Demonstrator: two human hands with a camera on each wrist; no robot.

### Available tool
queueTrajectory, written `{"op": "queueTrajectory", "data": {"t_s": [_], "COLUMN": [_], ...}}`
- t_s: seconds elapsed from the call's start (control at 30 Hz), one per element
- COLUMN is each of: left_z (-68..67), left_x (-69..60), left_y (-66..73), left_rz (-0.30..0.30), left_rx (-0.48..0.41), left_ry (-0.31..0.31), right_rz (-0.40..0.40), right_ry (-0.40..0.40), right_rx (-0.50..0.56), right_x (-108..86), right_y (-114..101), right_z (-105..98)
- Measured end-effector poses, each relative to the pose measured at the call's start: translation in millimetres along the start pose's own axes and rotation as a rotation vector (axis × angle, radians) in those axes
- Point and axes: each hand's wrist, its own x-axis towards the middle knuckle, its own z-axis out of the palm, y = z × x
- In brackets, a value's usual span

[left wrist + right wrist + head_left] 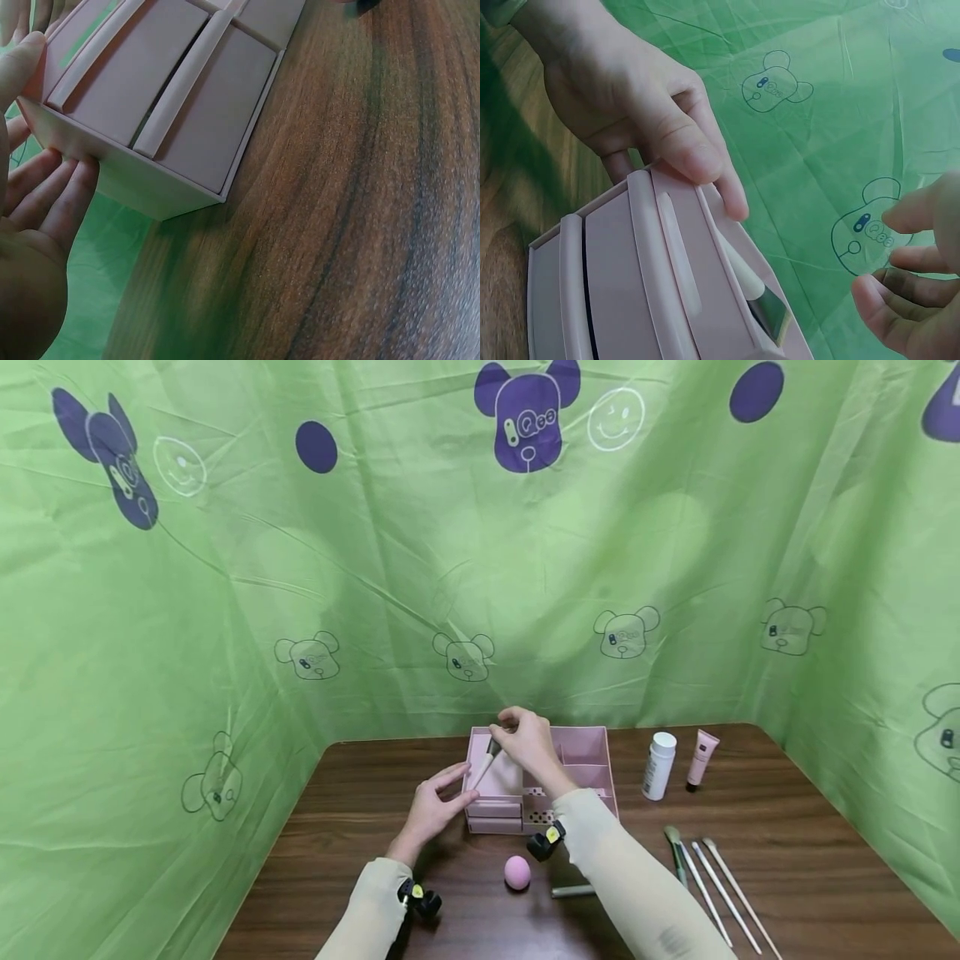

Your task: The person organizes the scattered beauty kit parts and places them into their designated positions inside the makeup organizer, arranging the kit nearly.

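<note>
A pink makeup organizer [495, 808] with two drawers at its left front stands on the table. My left hand [432, 810] grips its front left corner; in the left wrist view the thumb lies at the front edge and fingertips touch the side wall [135, 176]. A makeup brush [486, 765] with a pale handle and dark upper part leans in the left compartment. My right hand [527, 742] is over this compartment. In the right wrist view its loosely bent fingers [870, 296] are apart from the brush [742, 271], whose far end is hidden by the wall.
A pink egg-shaped sponge [517, 872] and a greenish rod [572, 891], partly hidden by the right sleeve, lie in front. To the right are a white bottle [659, 767], a pink tube [701, 760] and several brushes [722, 883]. A green curtain [405, 693] surrounds the table.
</note>
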Motion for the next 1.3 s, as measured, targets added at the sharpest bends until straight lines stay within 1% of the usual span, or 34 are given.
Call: {"op": "queueTrajectory", "data": {"t_s": [0.07,0.13,0.33,0.43,0.67,0.83,0.93,1.1,1.17,1.3], "left_z": [-0.6,-1.0,-1.1,-0.7,-0.8,-0.1,0.4,-2.9,-4.3,-4.9], "left_x": [0.2,0.4,0.3,0.2,1.6,1.0,-0.6,-3.7,-4.2,-4.4], "left_y": [-1.1,-1.5,-1.7,-2.3,-3.0,-3.0,2.8,26.1,32.9,37.1], "left_rz": [0.005,0.011,0.01,0.004,-0.007,-0.011,-0.011,0.001,0.011,0.012], "left_rx": [0.03,0.04,0.085,0.09,0.053,0.051,0.071,0.098,0.101,0.099], "left_ry": [0.011,0.02,0.023,0.02,0.027,0.022,0.019,0.007,0.007,0.005], "right_rz": [0.001,0.005,0.001,-0.008,-0.047,-0.046,-0.03,-0.009,-0.007,-0.009], "right_ry": [0.01,0.014,0.019,0.028,0.057,0.065,0.064,0.078,0.082,0.083], "right_rx": [-0.001,0.0,0.015,0.022,0.001,-0.006,-0.003,0.004,0.001,-0.006], "right_x": [-1.8,-3.5,-9.5,-12.5,-17.8,-21.5,-23.8,-28.1,-29.8,-33.6], "right_y": [1,2,5,7,12,14,16,18,20,25], "right_z": [-2,-5,-12,-17,-27,-33,-38,-47,-50,-57]}}
